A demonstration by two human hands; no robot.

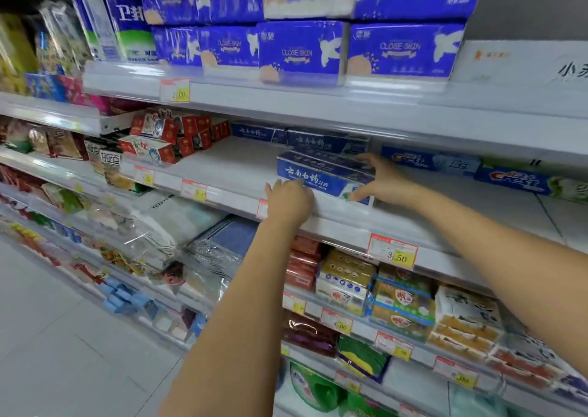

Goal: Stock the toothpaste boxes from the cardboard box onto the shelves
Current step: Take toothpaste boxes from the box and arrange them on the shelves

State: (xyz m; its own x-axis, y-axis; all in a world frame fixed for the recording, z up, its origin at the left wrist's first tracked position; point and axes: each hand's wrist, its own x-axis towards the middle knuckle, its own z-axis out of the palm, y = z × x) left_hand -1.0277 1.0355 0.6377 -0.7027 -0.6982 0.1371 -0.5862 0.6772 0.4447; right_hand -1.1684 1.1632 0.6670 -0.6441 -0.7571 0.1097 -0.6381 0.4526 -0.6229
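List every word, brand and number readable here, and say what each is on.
"CLOSE SKIN": blue tissue packs, top shelf.
"云南白药": front toothpaste box.
"Crest": blue box at the right.
"3.50": yellow price tag.
"卫": white pack, top left; the rest is blurred.
Other price tags: too blurred to read.

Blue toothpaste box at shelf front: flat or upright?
Lying flat: the blue toothpaste box has its long side along the shelf edge, apparently resting on it. Right hand grips its right end, left hand touches its left.
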